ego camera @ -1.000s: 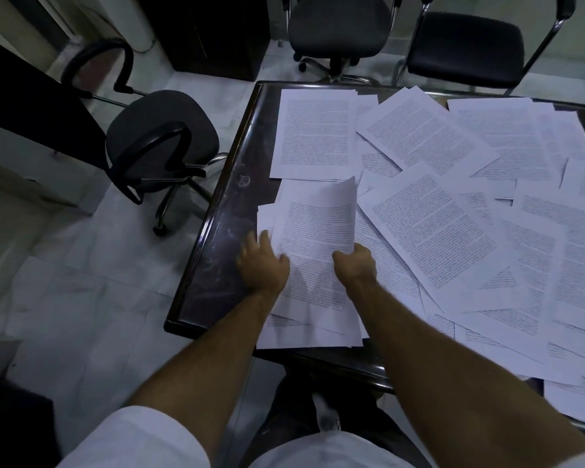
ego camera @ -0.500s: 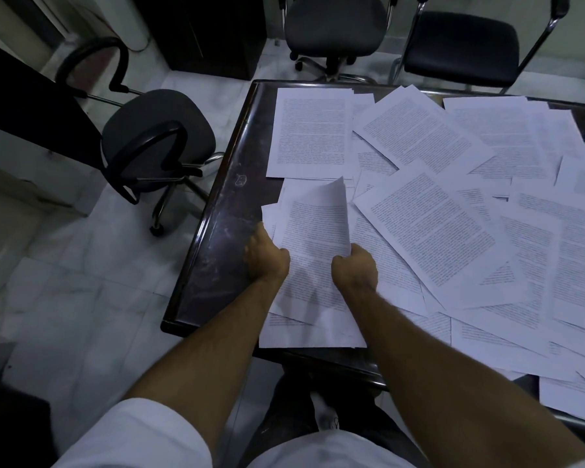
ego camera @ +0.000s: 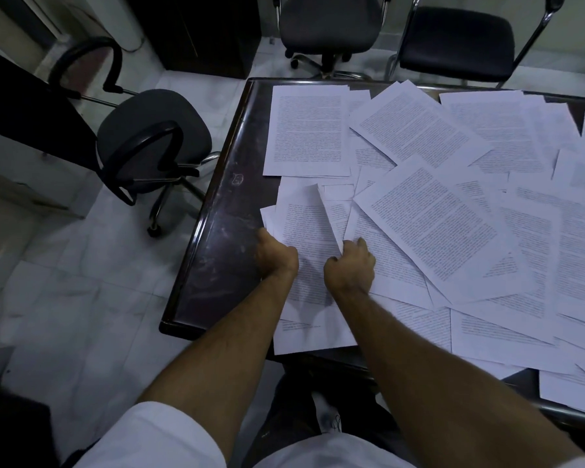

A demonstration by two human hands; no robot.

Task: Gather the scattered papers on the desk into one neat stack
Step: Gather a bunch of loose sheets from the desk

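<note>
Many printed white sheets point(ego camera: 429, 228) lie scattered and overlapping across a dark desk point(ego camera: 223, 238). At the desk's near left corner, a small bundle of sheets point(ego camera: 304, 224) stands partly lifted and bent between both hands. My left hand point(ego camera: 276, 256) grips the bundle's left edge with curled fingers. My right hand point(ego camera: 350, 263) grips its right edge, fingers curled under the paper. The bundle's top right corner curls upward. Under it, further sheets point(ego camera: 314, 336) overhang the desk's front edge.
One sheet point(ego camera: 308, 130) lies flat at the desk's far left corner. A dark swivel chair point(ego camera: 149, 143) stands on the tiled floor to the left. Two more chairs point(ego camera: 328, 25) stand behind the desk. A bare strip of desk runs along its left edge.
Both hands have closed in on the bundle's sides, pressing it narrower. Its right edge has curled up and folded further inward.
</note>
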